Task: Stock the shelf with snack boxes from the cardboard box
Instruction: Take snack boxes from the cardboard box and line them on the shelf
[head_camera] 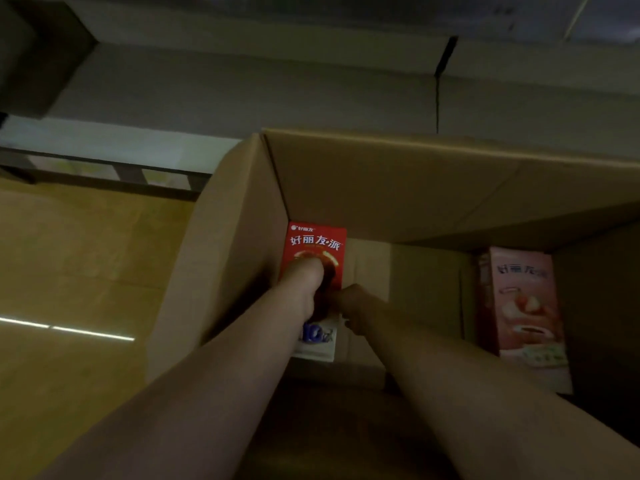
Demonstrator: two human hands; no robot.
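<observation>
Room: dim, low light throughout; colours muted, far detail soft.
Floor (79, 271): tan, wood-toned, left of the carton; thin bright streak of reflected light near the left edge.
Shelf unit (311, 88): grey, along the top of view, with a dark vertical seam right of centre; contents cut off by the upper frame edge, not legible.
Dark frame (104, 171): low dark bars at left, between the grey unit and the floor; identity unclear.
Cardboard box (398, 188): brown, open, flaps up; occupies centre and right, standing on the floor just below the grey unit; right wall in deep shadow, near rim cut off by the arms.
Pink snack box (523, 317): upright against the right inner side of the carton; print blurred, more packs behind it hard to separate.
Red snack box (317, 244): in the far-left inner corner of the carton, Chinese lettering on top, blue-and-white band at the lower end; middle covered by the hands.
Left hand (308, 282): reaching into the carton, lying over the red pack; fingers hidden behind the knuckles, grip on the pack cannot be told.
Right hand (349, 303): at the right edge of the red pack, touching the left hand; in shadow, fingers not resolved, grip cannot be told.
</observation>
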